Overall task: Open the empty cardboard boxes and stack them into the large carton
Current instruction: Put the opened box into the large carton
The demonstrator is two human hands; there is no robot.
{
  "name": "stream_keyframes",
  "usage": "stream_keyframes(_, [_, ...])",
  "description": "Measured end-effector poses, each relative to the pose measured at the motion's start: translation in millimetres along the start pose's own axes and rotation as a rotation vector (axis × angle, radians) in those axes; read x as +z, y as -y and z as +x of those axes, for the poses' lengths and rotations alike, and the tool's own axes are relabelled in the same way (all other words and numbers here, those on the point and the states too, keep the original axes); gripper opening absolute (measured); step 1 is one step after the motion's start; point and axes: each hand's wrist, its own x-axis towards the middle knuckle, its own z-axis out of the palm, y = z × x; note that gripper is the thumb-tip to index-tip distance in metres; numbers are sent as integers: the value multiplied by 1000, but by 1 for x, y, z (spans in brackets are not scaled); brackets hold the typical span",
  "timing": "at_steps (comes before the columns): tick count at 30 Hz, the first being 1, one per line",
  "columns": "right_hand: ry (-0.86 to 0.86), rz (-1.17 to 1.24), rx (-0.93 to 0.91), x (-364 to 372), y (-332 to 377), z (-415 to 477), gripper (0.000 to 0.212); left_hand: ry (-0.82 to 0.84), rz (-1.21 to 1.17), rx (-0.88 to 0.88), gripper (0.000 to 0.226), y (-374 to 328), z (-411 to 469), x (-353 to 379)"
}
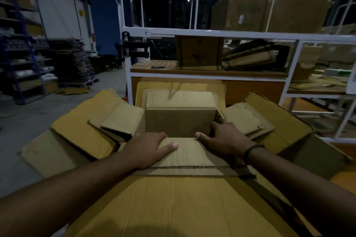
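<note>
Left hand (148, 150) grips ribbed cardboard flap (189, 157); right hand (226, 138) presses inside box (179, 121).

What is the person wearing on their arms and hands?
No sleeves or gloves show: both arms are bare down to the left hand and right hand. The only thing worn is a thin dark wristband on the right wrist.
</note>
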Motion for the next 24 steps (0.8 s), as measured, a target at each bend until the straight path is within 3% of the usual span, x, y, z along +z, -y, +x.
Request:
stream_keyframes(4, [44,-8,-72,-37,0,11,69,428,188,-49,75,-12,20,-53])
stream_keyframes(7, [36,-190,-131,-77,16,28,58,542,446,-61,70,-29,61,-110])
stream_keyframes(9, [74,-330,-187,-98,31,46,55,475,536,-99,64,-41,91,-136])
stream_keyframes(12, [110,-426,-226,-109,51,82,48,312,489,-153,56,-47,132,-146])
stream_keyframes(16, [1,-147,-141,-74,57,120,43,122,240,-205,45,-32,163,-111])
stream_keyframes(24, [-160,-120,-129,30,24,139,88,-46,302,-249,77,25,163,21])
